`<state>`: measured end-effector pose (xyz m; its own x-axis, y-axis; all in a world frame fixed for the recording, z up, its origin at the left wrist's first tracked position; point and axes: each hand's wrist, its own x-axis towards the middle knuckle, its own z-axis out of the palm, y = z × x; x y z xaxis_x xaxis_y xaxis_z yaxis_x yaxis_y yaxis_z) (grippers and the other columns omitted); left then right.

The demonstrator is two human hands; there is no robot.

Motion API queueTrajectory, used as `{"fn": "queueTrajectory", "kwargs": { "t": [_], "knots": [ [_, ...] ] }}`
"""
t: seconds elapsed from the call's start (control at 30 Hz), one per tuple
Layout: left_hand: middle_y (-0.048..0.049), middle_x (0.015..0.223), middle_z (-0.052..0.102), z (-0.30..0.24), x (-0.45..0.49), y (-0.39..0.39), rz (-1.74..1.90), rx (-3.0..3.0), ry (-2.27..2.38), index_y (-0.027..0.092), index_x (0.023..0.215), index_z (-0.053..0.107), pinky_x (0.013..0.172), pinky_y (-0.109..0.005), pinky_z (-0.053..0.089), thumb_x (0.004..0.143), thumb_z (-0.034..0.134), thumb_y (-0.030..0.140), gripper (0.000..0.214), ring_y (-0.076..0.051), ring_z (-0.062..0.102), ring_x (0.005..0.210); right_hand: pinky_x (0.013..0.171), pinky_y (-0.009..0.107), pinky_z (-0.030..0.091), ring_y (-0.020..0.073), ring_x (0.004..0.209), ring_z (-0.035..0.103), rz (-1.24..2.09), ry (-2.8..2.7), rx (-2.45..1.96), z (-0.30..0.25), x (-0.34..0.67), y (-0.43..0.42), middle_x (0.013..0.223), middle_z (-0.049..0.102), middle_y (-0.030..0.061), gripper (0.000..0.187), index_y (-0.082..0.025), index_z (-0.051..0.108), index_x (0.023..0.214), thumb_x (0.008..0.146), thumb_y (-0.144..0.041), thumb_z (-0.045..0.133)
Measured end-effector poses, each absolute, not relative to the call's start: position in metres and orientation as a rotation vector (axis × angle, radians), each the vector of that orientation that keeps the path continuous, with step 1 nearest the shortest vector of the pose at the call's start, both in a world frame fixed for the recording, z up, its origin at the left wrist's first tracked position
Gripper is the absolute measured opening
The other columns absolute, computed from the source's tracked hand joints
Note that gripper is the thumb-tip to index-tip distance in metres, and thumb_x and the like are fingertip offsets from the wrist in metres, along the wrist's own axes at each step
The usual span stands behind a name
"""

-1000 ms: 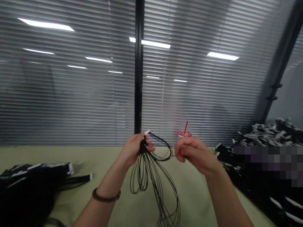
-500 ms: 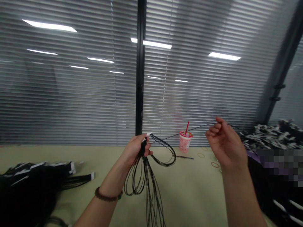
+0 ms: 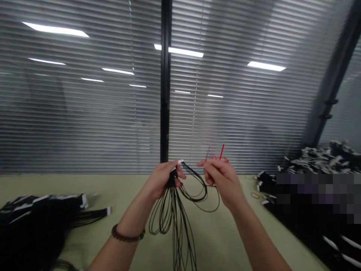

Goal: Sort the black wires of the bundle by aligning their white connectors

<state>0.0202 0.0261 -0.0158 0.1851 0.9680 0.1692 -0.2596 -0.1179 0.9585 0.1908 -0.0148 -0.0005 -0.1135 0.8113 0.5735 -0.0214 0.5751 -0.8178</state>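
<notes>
My left hand (image 3: 160, 180) is closed around a black wire harness (image 3: 171, 183) near its top. A white connector (image 3: 181, 162) pokes out above the fingers, and thin black wires hang below in long loops. One bundle of wires curves out to the right. My right hand (image 3: 224, 180) is pinched on a single thin wire (image 3: 219, 205), which sags in a loop beneath it; a blurred end sticks up above the fingertips. Behind that hand, the lid and red straw of a pink cup (image 3: 222, 159) show; the rest of it is hidden.
Black wire harnesses with white connectors lie piled on the left (image 3: 36, 226) and right (image 3: 304, 226) of the pale table (image 3: 135, 184). A rubber band (image 3: 255, 195) rests near the right pile. A window with blinds (image 3: 84, 113) stands behind.
My right hand has come left and down toward my left hand, and the wire that was stretched taut between them now hangs slack. The left hand keeps its hold.
</notes>
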Motion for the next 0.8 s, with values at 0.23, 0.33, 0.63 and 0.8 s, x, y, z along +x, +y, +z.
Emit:
{"fn": "queueTrajectory", "kwargs": {
  "t": [0.23, 0.33, 0.63, 0.8],
  "knots": [
    [-0.002, 0.045, 0.059, -0.008, 0.021, 0.018, 1.342, 1.243, 0.907, 0.01, 0.06, 0.054, 0.037, -0.021, 0.041, 0.077, 0.049, 0.029, 0.025, -0.008, 0.044, 0.028, 0.042, 0.014, 0.021, 0.0022, 0.042, 0.032, 0.39, -1.841, -0.818, -0.028, 0.153, -0.01, 0.044, 0.037, -0.0043, 0.025, -0.011, 0.053, 0.052, 0.074, -0.015, 0.043],
    [-0.0014, 0.043, 0.059, -0.005, 0.021, 0.015, 1.322, 1.253, 0.942, 0.011, 0.06, 0.054, 0.039, -0.023, 0.042, 0.077, 0.049, 0.029, 0.025, -0.008, 0.043, 0.026, 0.041, 0.014, 0.018, 0.0024, 0.04, 0.029, 0.369, -1.825, -0.872, -0.031, 0.155, -0.008, 0.041, 0.034, -0.0044, 0.027, -0.011, 0.051, 0.049, 0.074, -0.017, 0.042],
    [-0.0008, 0.04, 0.056, -0.003, 0.022, 0.012, 1.268, 1.319, 0.931, 0.013, 0.062, 0.05, 0.034, -0.02, 0.038, 0.081, 0.041, 0.029, 0.027, -0.009, 0.043, 0.025, 0.042, 0.013, 0.023, 0.0032, 0.04, 0.035, 0.4, -1.783, -0.93, -0.03, 0.159, -0.002, 0.042, 0.041, -0.0037, 0.025, -0.012, 0.056, 0.053, 0.072, -0.018, 0.04],
    [-0.0009, 0.041, 0.057, -0.002, 0.021, 0.011, 1.255, 1.311, 0.932, 0.013, 0.062, 0.05, 0.034, -0.02, 0.038, 0.081, 0.042, 0.03, 0.027, -0.009, 0.044, 0.026, 0.042, 0.013, 0.021, 0.0031, 0.04, 0.033, 0.354, -1.802, -0.944, -0.03, 0.159, -0.003, 0.041, 0.039, -0.0036, 0.026, -0.011, 0.055, 0.052, 0.073, -0.019, 0.04]
  ]
}}
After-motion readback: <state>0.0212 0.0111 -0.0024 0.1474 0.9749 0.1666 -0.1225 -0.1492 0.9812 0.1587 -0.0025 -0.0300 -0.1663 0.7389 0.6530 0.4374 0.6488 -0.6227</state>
